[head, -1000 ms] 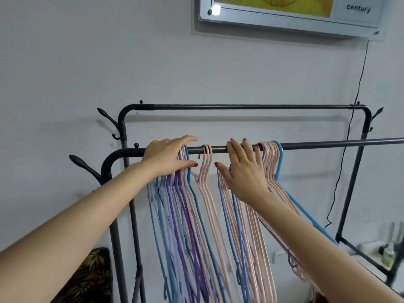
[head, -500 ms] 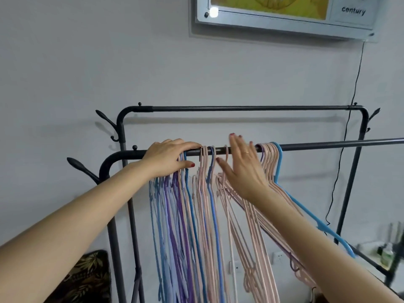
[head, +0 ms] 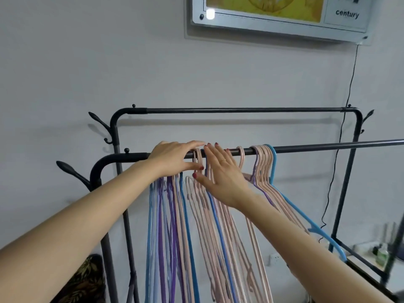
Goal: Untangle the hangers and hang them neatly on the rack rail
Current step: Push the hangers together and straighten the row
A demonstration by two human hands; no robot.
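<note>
hangers point(head: 203, 226): thin; pink, blue, purple | hooked on rail point(head: 328, 146), hanging in loose bunches | blue-purple bunch at rail's left bend | pink bunch with one blue hanger point(head: 306, 224) further right, splayed

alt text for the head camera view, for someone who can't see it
Two bare hands, left hand and right hand, rest on hanger hooks along a dark rack rail. Pink, blue and purple hangers dangle below, bunched together. A framed picture hangs on the wall above.

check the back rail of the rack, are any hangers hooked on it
No, the back rail is bare along its whole length; all the hangers hook over the front rail, where both hands work.
</note>
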